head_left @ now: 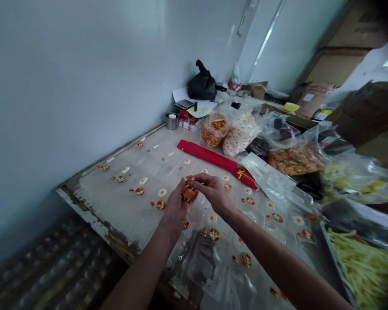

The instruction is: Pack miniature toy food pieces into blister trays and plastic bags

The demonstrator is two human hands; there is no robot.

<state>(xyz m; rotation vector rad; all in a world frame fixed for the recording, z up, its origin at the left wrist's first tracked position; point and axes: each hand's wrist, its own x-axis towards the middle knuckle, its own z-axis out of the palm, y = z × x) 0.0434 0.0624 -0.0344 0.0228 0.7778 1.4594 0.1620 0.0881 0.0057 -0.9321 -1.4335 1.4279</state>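
Note:
My left hand (175, 206) is cupped around small orange-brown round pieces (188, 193), above the middle of the table. Close beside it, my right hand (215, 191) pinches a small multicoloured piece (190, 177) between thumb and fingertips; its exact kind is too small to tell. Spread in rows below both hands lie small pieces: white egg-like ones with yellow centres (162, 192), red-and-green pizza-like discs (161, 205) and tiny burger-like ones (151, 203). Beyond the hands a long red package (210, 156) with yellow lettering lies across the table (116, 206).
Plastic bags of orange bits (215, 129), egg-like pieces (242, 133) and brown discs (294, 159) stand at the back right. A tray (334, 254) of yellow fry-like strips is at the right edge. A metal cup (172, 122) and black bag (202, 84) sit near the wall.

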